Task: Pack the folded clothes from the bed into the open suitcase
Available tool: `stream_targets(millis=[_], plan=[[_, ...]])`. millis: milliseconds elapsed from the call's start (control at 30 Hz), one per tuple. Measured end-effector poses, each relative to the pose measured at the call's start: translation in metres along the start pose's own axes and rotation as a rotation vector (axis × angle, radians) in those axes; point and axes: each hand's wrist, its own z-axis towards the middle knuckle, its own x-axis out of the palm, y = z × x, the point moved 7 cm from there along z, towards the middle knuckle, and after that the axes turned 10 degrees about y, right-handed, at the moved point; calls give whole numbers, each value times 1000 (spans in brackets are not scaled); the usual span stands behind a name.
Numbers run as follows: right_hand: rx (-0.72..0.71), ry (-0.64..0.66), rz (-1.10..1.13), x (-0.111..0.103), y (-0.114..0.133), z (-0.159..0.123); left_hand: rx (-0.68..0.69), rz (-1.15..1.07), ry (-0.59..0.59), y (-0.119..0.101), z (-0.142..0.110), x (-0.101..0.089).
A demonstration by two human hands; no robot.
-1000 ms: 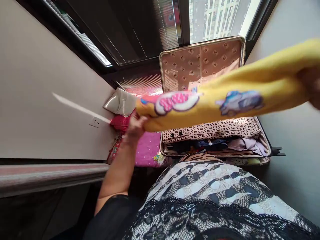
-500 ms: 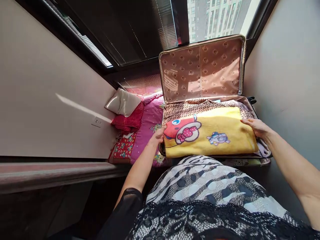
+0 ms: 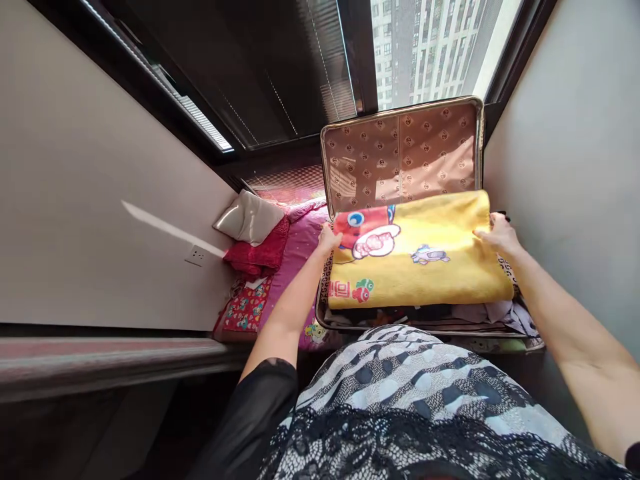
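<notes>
A yellow blanket [image 3: 440,267] with cartoon prints lies spread over the clothes in an open suitcase [image 3: 403,150]. My left hand [image 3: 329,238] grips the blanket's far left corner, next to a red cartoon figure. My right hand [image 3: 495,233] pinches the blanket's far right edge, fingers closed on the cloth. The suitcase lid stands upright against the window, lined in patterned pink fabric. Dark and lilac clothes [image 3: 500,313] show under the blanket's near edge.
The suitcase rests on a bed with a pink sheet [image 3: 297,257]. A white pillow [image 3: 249,217] and a red cloth [image 3: 260,253] lie at the bed's far left. Walls close in on both sides, with a socket [image 3: 199,255] on the left wall.
The blanket came down from mid-air onto the suitcase. Since half a second ago both hands have drawn its far edge toward the lid, uncovering more of its print.
</notes>
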Motion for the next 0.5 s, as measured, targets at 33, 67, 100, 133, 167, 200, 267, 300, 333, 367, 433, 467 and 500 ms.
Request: stream_targets(millis=[33,67,100,133,167,200,267,300,333,367,433,467,500], plan=[[31,14,-104,9,-2,0,0,95,6,-1,1,10],[13,15,-184,17,1,-1,31,167,9,-4,1,21],[-60,3,-246,23,8,-3,88,212,5,-10,1,30],[-155,-14,-295,29,19,-4,158,237,0,-18,0,40],[-253,-24,-334,35,32,-6,234,247,-4,-29,-1,50],[-331,-26,-371,41,45,-6,306,250,-5,-40,-2,61],[-424,-12,-449,56,71,-2,436,258,13,-64,-3,86],[-451,5,-486,65,82,2,499,272,37,-75,-3,101],[-472,28,-518,76,93,7,558,299,75,-85,-3,116],[-491,62,-547,89,102,13,606,336,125,-93,-1,132],[-499,181,-605,119,110,23,655,426,259,-97,5,164],[-475,268,-634,136,108,28,647,467,345,-93,9,179],[-433,365,-659,152,101,32,616,493,437,-85,15,193]])
